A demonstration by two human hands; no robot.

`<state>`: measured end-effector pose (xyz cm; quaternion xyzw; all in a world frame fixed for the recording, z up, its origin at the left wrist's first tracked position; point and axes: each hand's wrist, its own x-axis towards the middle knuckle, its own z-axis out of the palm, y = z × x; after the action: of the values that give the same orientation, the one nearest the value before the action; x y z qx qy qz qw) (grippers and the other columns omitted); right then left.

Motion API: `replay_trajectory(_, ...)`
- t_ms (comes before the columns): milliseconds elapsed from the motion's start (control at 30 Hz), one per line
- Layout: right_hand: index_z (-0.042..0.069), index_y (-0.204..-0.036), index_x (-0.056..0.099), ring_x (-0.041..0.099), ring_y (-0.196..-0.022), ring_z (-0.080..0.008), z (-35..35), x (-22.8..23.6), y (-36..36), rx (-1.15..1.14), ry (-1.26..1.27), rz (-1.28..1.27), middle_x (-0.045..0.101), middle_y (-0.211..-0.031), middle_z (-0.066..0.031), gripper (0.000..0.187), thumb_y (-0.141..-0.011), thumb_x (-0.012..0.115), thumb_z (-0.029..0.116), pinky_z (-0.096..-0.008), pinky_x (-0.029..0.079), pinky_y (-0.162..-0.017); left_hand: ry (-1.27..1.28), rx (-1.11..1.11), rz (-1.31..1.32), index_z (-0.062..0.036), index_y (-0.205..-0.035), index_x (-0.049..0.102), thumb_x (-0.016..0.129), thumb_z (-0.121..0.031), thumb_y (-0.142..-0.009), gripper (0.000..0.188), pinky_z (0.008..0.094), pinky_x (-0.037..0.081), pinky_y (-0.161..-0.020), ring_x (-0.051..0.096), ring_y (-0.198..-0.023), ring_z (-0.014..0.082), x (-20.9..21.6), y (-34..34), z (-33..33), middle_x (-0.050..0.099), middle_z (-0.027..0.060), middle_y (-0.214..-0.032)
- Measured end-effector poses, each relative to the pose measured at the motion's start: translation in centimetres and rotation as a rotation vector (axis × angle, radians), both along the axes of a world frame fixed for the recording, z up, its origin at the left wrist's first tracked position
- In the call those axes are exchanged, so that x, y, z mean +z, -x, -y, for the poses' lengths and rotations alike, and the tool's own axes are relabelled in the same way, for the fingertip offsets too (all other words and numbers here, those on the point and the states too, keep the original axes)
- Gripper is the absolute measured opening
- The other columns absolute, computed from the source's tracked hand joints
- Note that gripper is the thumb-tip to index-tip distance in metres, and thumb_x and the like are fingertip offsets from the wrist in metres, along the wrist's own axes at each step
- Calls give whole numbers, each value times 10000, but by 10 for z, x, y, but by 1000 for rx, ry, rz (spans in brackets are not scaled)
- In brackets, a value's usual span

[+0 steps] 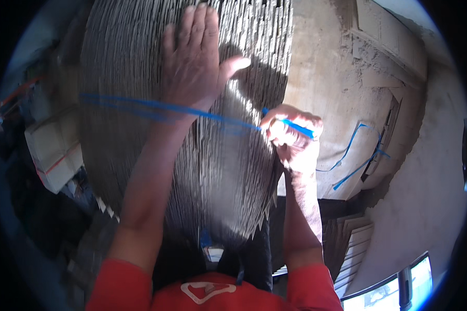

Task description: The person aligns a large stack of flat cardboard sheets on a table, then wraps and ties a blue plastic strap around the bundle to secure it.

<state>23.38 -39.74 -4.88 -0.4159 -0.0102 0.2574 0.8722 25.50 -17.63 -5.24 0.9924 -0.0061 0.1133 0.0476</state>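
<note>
A large stack of thin grey sheets [213, 171], seen edge-on, fills the middle of the head view. My left hand [194, 62] lies flat on its upper part, fingers stretched forward and thumb out to the right. A blue strap [213, 115] runs across the stack, passing over my left wrist. At the stack's right edge, my right hand [293, 129] is closed around the strap, and a short blue end sticks out past its knuckles. Sunlight falls brightly on this hand.
Right of the stack is a pale, dusty board surface [337, 88] with loose pieces of blue strap [353, 140] on it. Pale boxes [54, 145] stand at the left. Slatted panels [355, 249] and a bright window [389, 295] are at the lower right.
</note>
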Motion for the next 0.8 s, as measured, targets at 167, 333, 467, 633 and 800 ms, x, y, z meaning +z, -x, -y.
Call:
replay_trajectory(167, -86, -839, 688, 522, -522, -83, -5, 11, -1, -74, 144, -93, 647, -708, -122, 261, -809, 766, 161, -198, 362, -447, 73, 29, -202, 45, -1481, 242, 595, -572, -822, 969, 535, 132, -1179, 163, -1466, 387, 9, 15, 3, 195, 240, -1565)
replay_trajectory(333, -84, -851, 689, 554, -544, -99, -8, 15, 2, -134, 157, -123, 659, -749, -130, 219, -817, 752, 123, -172, 398, -467, 194, 73, -369, 41, -1498, 204, 533, -588, -849, 962, 544, 108, -1182, 152, -1467, 403, 23, 107, 47, 177, 254, -1568)
replay_trajectory(467, -68, -927, 695, 590, -623, -84, -3, 13, 6, -111, 130, -111, 695, -806, -112, 208, -848, 729, 122, -191, 429, -512, 412, -94, -286, 18, -1433, 392, 584, -413, -914, 700, 545, 210, -1166, 277, -1432, 384, 43, 132, 40, 384, 224, -1488)
replay_trajectory(633, -52, -941, 707, 615, -632, -105, -3, 13, 3, -95, 132, -144, 705, -834, -130, 146, -844, 713, 57, -197, 421, -507, 203, -204, -25, -11, -1135, 638, 707, -116, -834, 327, 467, 453, -1011, 616, -1104, 256, 79, 92, 36, 669, 134, -1121)
replay_trajectory(800, -97, -1011, 684, 463, -510, -60, -12, 16, 4, -130, 203, -22, 641, -711, -84, 377, -839, 738, 234, -186, 320, -463, 718, -217, -277, -17, -1012, 701, 682, -80, -860, 166, 288, 543, -644, 670, -698, 143, 57, 70, 22, 700, 67, -779)
